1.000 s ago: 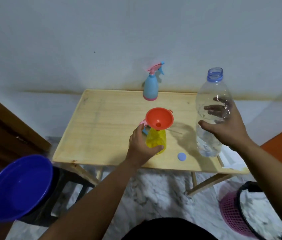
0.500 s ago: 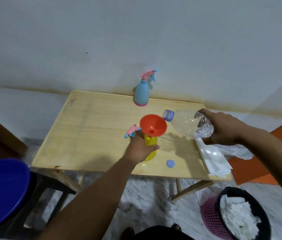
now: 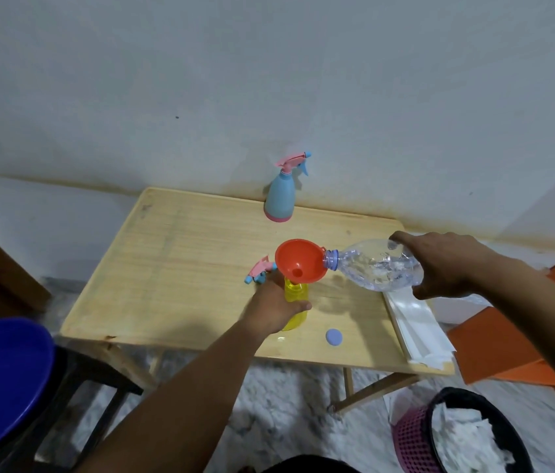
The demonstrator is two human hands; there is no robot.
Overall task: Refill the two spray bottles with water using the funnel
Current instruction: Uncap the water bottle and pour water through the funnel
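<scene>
- The left hand (image 3: 271,307) is wrapping its grip around the yellow spray bottle (image 3: 295,303), which is standing on the wooden worktop (image 3: 180,268).
- The orange funnel (image 3: 300,264) is sitting in that bottle's neck.
- The right hand (image 3: 446,264) is clasping the clear water bottle (image 3: 376,268), tipping it sideways with its mouth at the funnel's rim.
- The blue spray bottle (image 3: 280,196) is standing behind the funnel, by the wall.
- A blue cap (image 3: 333,336) is lying just in front of the funnel.
</scene>
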